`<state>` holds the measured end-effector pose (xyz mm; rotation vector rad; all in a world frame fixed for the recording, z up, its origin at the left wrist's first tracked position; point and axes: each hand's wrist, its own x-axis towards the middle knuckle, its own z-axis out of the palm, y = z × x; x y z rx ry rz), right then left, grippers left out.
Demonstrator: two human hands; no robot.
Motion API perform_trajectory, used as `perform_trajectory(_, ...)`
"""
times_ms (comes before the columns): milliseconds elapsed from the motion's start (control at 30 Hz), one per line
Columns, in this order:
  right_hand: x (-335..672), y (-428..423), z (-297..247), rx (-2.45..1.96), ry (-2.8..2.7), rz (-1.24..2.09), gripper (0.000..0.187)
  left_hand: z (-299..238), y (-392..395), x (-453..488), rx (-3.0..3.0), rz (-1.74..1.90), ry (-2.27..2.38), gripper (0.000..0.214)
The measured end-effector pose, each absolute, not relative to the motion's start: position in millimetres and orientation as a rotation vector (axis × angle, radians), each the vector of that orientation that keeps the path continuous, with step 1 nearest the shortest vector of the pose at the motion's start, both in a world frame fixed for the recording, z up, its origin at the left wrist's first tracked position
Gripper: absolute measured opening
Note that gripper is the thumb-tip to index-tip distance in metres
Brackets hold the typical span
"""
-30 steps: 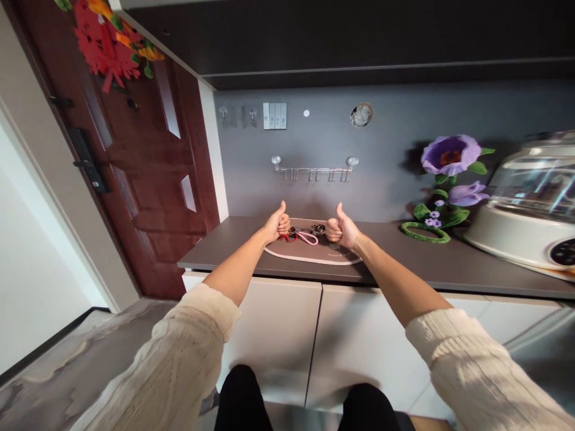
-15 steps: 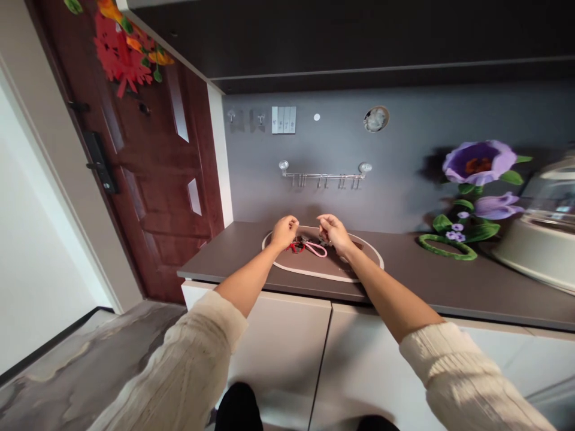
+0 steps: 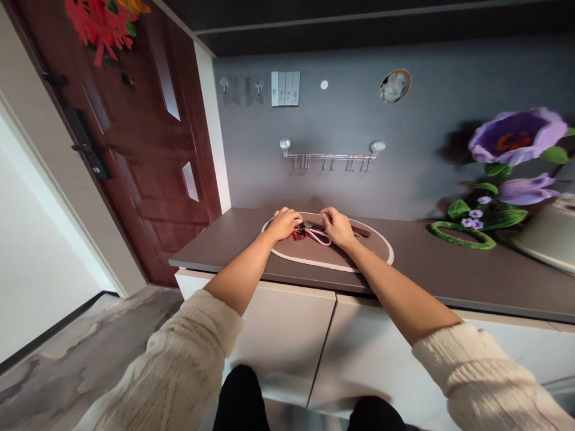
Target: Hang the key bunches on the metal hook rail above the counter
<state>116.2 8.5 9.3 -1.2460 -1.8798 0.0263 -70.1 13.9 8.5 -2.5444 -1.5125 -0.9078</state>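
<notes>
Both my hands are over an oval brown mat (image 3: 323, 257) with a pale rim. My left hand (image 3: 284, 225) is on the mat's left part, fingers curled together beside a red loop (image 3: 299, 235) with small dark and metallic pieces, too small to make out. A pink strap loop (image 3: 321, 239) lies between the hands. My right hand (image 3: 339, 228) is closed in a pinch just right of the pink strap; whatever is in its fingers is hidden. Behind that hand, a flat dark brown piece (image 3: 360, 231) lies on the mat.
The mat lies on a dark countertop (image 3: 422, 275) above white cabinet doors (image 3: 287, 323). A clear hook rail (image 3: 330, 157) is on the grey wall behind. Purple fabric flowers (image 3: 516, 140) and a pale rounded base (image 3: 548, 239) stand right. A red-brown door (image 3: 148, 161) is at left.
The view has tilted down and come slightly closer. My left hand has lowered over the red loop with fingers bent down. My right hand has turned, uncovering more of the brown piece.
</notes>
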Motion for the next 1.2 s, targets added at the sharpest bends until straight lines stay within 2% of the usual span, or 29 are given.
perform_trajectory(367, 112, 7, 8, -1.295, -1.894, -0.078, 0.026, 9, 10, -70, -2.49, -0.915, -1.446, 0.014)
perform_trajectory(833, 108, 2, 12, -1.281, -1.902, -0.033, 0.025, 15, 5, -67, -2.304, -1.176, -1.424, 0.015)
perform_trajectory(1200, 103, -2, 15, -1.004, -1.982, -0.083, 0.025, 19, 1, -62, -2.288, -1.324, -1.313, 0.017)
